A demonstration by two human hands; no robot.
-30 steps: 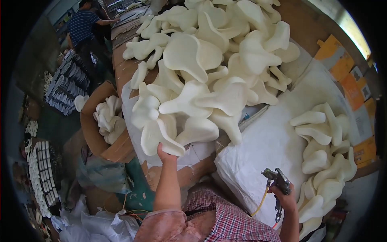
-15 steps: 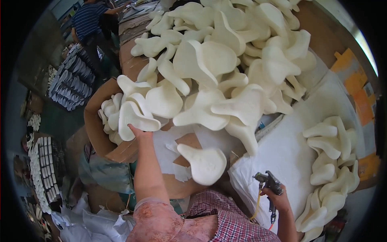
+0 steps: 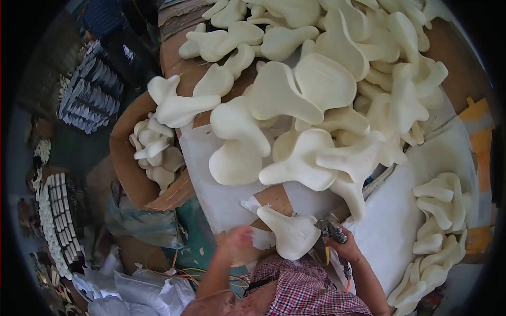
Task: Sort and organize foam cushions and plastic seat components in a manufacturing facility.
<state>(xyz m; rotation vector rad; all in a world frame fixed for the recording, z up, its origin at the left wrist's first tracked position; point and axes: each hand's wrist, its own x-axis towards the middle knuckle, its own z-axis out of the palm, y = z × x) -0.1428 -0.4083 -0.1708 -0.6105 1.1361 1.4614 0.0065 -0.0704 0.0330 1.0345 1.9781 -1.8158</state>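
A single cream foam bicycle saddle pad (image 3: 296, 231) lies at the near edge of the work surface, in front of my checked shirt. In my right hand (image 3: 342, 243) is a spray gun (image 3: 331, 230), its head next to this pad's right side; hoses hang from it. My left hand (image 3: 237, 239), smeared by motion, is in the air left of the pad and apart from it; its fingers cannot be made out. Farther back rises a large heap of similar foam pads (image 3: 284, 92).
At left stands an open cardboard box (image 3: 126, 174) holding several pads. More pads (image 3: 435, 253) line the right side of the white sheet (image 3: 392, 210). White sacks (image 3: 142, 289) and coloured hoses (image 3: 197, 275) lie below left. Another person (image 3: 113, 31) stands at far left.
My left hand has left the foam pad at the box and come back toward my body. My right hand has brought the spray gun leftward to the single pad. The view has shifted.
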